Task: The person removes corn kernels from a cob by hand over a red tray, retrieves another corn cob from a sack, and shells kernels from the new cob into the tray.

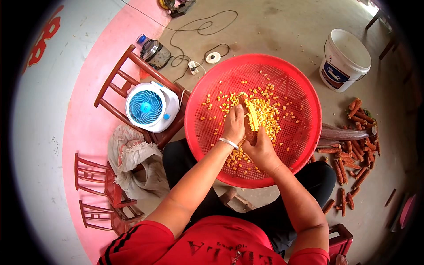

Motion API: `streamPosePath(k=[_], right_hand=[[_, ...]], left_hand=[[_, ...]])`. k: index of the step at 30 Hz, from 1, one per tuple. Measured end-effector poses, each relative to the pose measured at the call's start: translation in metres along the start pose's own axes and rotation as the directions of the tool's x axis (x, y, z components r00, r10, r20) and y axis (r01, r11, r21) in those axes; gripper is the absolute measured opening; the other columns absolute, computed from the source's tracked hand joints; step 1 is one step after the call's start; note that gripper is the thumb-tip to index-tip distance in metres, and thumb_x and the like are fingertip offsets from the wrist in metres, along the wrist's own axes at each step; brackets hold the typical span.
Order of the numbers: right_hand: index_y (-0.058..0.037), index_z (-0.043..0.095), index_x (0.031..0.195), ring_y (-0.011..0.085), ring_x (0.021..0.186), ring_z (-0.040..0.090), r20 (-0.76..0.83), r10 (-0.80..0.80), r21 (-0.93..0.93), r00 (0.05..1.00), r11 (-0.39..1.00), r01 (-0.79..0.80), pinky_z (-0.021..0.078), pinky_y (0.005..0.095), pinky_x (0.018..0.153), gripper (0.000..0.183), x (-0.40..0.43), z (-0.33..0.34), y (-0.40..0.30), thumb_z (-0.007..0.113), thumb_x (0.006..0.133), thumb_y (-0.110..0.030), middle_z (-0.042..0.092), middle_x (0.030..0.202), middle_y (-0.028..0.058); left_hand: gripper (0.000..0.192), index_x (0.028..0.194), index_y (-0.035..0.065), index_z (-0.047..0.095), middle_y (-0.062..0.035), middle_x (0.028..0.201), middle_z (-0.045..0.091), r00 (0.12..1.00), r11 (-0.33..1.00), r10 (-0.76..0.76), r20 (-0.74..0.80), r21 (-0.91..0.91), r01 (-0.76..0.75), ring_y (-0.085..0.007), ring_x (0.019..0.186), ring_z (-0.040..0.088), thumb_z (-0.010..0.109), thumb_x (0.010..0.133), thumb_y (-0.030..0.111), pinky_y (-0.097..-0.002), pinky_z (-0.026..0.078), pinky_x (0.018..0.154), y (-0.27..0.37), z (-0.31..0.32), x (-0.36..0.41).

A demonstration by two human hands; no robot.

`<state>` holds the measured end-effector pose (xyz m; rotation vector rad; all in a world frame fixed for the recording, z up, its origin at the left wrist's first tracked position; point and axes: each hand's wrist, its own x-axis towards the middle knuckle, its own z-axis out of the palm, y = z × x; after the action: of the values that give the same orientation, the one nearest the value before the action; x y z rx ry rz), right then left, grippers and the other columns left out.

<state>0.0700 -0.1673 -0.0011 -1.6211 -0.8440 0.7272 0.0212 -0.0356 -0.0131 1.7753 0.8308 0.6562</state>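
Note:
Both hands hold one partly shelled corn cob (252,116) over a round red plastic sieve basket (205,145). Yellow kernels still cover a strip on the cob's right side, while its left side shows bare reddish core. My left hand (234,123), with a silver bangle at the wrist, grips the cob along its left side. My right hand (263,150) is around its lower end, the thumb up against the kernels. Loose corn kernels (270,112) lie on the mesh beneath and around the hands. The basket rests at my knees.
Stripped cobs (359,149) are scattered on the floor at right, beside a wooden beam (344,133). A white bucket (347,59) stands beyond. At left, a fan (145,106) sits on a wooden chair (127,68) above a woven sack (132,155). Cables trail to a power strip (193,68).

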Motion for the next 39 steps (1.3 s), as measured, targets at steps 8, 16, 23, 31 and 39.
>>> streamPosePath(k=[8, 16, 23, 31, 39], right_hand=[[0.0074, 0.042, 0.092, 0.038, 0.07, 0.062, -0.005, 0.037, -0.053, 0.999, 0.998, -0.037, 0.0489, 0.0436, 0.063, 0.035, 0.003, 0.001, 0.0, 0.067, 0.077, -0.012, 0.058, 0.076, 0.0271], [0.0068, 0.042, 0.095, 0.041, 0.071, 0.062, -0.032, -0.002, -0.091, 0.999, 0.996, -0.001, 0.0491, 0.0437, 0.062, 0.036, 0.006, -0.001, 0.0, 0.067, 0.077, -0.013, 0.059, 0.076, 0.0267], [0.007, 0.042, 0.093, 0.0355, 0.069, 0.063, -0.035, 0.016, -0.042, 0.999, 0.999, -0.017, 0.049, 0.0415, 0.06, 0.037, 0.008, -0.005, 0.003, 0.069, 0.076, -0.013, 0.06, 0.077, 0.0243], [0.0027, 0.04, 0.098, 0.0455, 0.071, 0.059, -0.103, -0.061, -0.182, 0.993, 0.982, 0.042, 0.0479, 0.0489, 0.061, 0.036, 0.006, -0.007, -0.005, 0.066, 0.076, -0.009, 0.058, 0.075, 0.027], [0.0056, 0.035, 0.111, 0.0457, 0.075, 0.06, -0.111, -0.109, -0.079, 0.988, 0.992, 0.101, 0.0486, 0.0481, 0.066, 0.043, 0.008, -0.004, -0.004, 0.063, 0.082, -0.008, 0.058, 0.081, 0.0297]], left_hand=[[0.055, 0.099, -0.0014, 0.051, -0.0101, 0.085, 0.052, 0.99, 0.994, -0.106, 0.09, 0.042, 0.103, -0.02, 0.08, 0.052, 0.041, 0.096, 0.053, -0.0357, 0.043, 0.074, 0.009, 0.0, -0.014], [0.051, 0.099, -0.0003, 0.05, -0.005, 0.083, 0.05, 0.979, 0.973, -0.132, 0.153, -0.169, 0.157, -0.0164, 0.078, 0.047, 0.042, 0.097, 0.05, -0.0325, 0.043, 0.074, 0.001, -0.002, -0.015], [0.048, 0.119, -0.0038, 0.048, -0.0097, 0.107, 0.058, 0.952, 0.982, -0.09, 0.291, -0.136, 0.134, -0.0141, 0.099, 0.054, 0.057, 0.094, 0.036, -0.0284, 0.046, 0.086, 0.009, -0.006, -0.026], [0.046, 0.115, -0.0009, 0.054, -0.0074, 0.11, 0.059, 0.905, 0.884, -0.18, 0.386, -0.34, 0.321, -0.0146, 0.101, 0.055, 0.053, 0.095, 0.041, -0.031, 0.045, 0.087, 0.03, -0.012, -0.024], [0.051, 0.116, -0.0035, 0.052, -0.0124, 0.103, 0.06, 0.951, 0.992, -0.122, 0.284, 0.019, 0.122, -0.0177, 0.095, 0.057, 0.049, 0.096, 0.043, -0.0323, 0.045, 0.085, 0.026, -0.003, -0.03]])
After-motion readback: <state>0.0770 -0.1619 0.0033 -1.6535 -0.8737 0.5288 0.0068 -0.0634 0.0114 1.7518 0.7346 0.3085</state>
